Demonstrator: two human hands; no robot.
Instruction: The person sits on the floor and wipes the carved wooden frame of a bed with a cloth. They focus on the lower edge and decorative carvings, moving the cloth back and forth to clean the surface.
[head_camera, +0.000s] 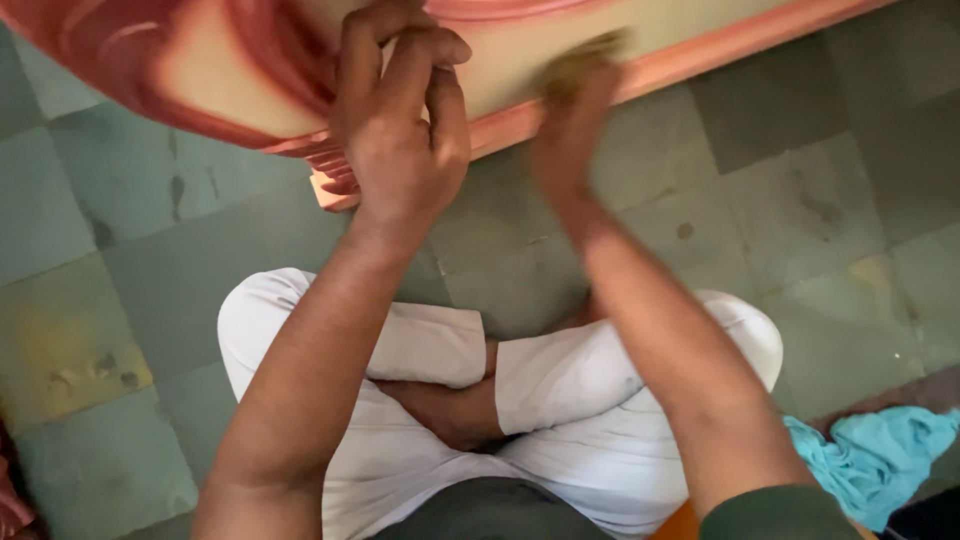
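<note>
A large flat wooden panel (640, 40), cream with reddish-brown swirls and a pinkish edge, stands tilted on the floor in front of me. My left hand (400, 120) grips its lower edge, fingers curled over the face. My right hand (575, 120) is blurred and presses a small brownish pad (585, 55), perhaps sandpaper, against the panel near its edge. I sit cross-legged in white trousers (560, 390) below the panel.
The floor is grey-green stone tiles (800, 200) with stains. A turquoise cloth (880, 450) lies at my right knee. A yellowish patch marks the tile (70, 350) at the left.
</note>
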